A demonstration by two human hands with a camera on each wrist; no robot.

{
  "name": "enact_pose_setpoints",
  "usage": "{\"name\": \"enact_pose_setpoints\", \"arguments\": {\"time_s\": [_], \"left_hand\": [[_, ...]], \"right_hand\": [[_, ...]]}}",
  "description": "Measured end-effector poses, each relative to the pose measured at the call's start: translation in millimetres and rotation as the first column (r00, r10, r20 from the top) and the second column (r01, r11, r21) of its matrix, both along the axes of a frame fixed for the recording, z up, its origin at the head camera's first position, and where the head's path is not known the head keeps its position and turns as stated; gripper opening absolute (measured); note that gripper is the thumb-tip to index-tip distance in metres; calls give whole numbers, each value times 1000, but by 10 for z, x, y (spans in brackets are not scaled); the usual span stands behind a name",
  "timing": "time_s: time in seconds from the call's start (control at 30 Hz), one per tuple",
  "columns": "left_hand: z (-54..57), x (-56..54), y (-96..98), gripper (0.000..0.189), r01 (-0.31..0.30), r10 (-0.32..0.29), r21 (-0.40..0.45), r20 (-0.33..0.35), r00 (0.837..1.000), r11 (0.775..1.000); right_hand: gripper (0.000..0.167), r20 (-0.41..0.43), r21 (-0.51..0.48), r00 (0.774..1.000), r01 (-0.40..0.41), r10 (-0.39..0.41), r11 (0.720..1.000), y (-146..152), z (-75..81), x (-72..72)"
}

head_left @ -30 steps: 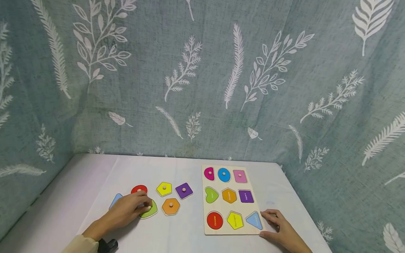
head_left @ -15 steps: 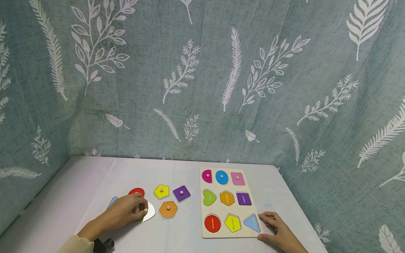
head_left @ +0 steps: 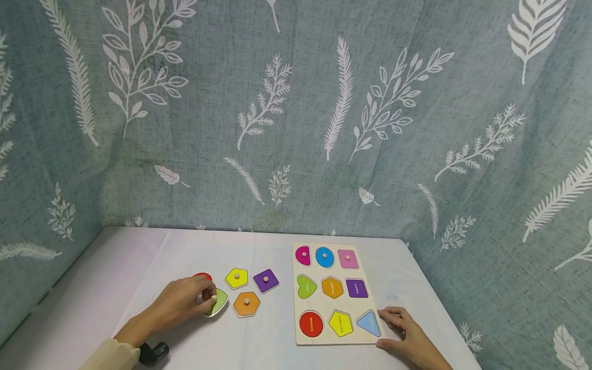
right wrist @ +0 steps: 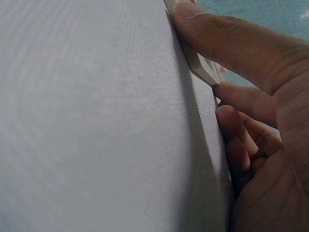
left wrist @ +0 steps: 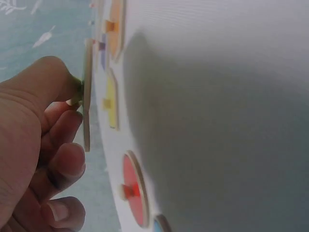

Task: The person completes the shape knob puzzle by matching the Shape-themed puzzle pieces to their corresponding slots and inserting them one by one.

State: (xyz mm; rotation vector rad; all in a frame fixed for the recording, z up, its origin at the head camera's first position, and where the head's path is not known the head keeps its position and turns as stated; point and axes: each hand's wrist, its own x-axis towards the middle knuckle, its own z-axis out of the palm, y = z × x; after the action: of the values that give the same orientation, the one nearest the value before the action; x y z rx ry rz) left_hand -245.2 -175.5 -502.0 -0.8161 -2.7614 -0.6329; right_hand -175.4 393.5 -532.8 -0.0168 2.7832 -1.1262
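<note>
My left hand (head_left: 181, 299) pinches the knob of a green puzzle piece (head_left: 221, 302) between thumb and fingers. The piece is tilted and lifted off the table; part of its outline hides behind the fingers. Seen edge-on in the left wrist view, it stands well apart from its shadow. My right hand (head_left: 409, 333) holds the near right corner of the wooden puzzle board (head_left: 324, 338), thumb on the front edge and a fingertip at the right side. In the board's far row sit a magenta half-circle (head_left: 302, 259), a blue oval (head_left: 325, 262) and a pink square (head_left: 348, 263), all with knobs.
Between hand and board lie a yellow pentagon (head_left: 237, 282), a purple square (head_left: 265, 285) and an orange hexagon (head_left: 246, 308). A red circle (left wrist: 131, 179) and a blue piece (left wrist: 161, 224) lie by my left hand. Patterned cloth (head_left: 208, 128) hangs behind the table.
The green piece has come up off the table in my left hand, tipping on the way. My right hand has stayed at the board's corner.
</note>
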Motion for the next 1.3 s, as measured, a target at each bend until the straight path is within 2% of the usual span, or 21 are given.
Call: {"name": "enact_pose_setpoints", "arguments": {"time_s": [0.23, 0.67, 0.83, 1.1, 1.3], "left_hand": [[58, -78, 174, 15, 3, -3, 8, -65, 998, 1000], [88, -176, 533, 14, 107, -99, 57, -131, 986, 993], [106, -232, 655, 13, 115, -109, 62, -94, 990, 991], [113, -293, 815, 9, 126, -124, 70, -25, 992, 990], [98, -332, 923, 9, 152, -150, 86, -38, 988, 985]], "right_hand": [[75, -1, -20, 1000, -2, 2, 1000, 2, -11, -1], [80, 20, -38, 999, 27, -26, 999, 9, -12, -3], [83, 19, -34, 998, 57, -57, 998, -30, -9, -9], [81, 18, -24, 998, 55, -55, 998, -36, -2, -6], [82, 17, -22, 999, 52, -52, 998, -30, 4, -10]]}}
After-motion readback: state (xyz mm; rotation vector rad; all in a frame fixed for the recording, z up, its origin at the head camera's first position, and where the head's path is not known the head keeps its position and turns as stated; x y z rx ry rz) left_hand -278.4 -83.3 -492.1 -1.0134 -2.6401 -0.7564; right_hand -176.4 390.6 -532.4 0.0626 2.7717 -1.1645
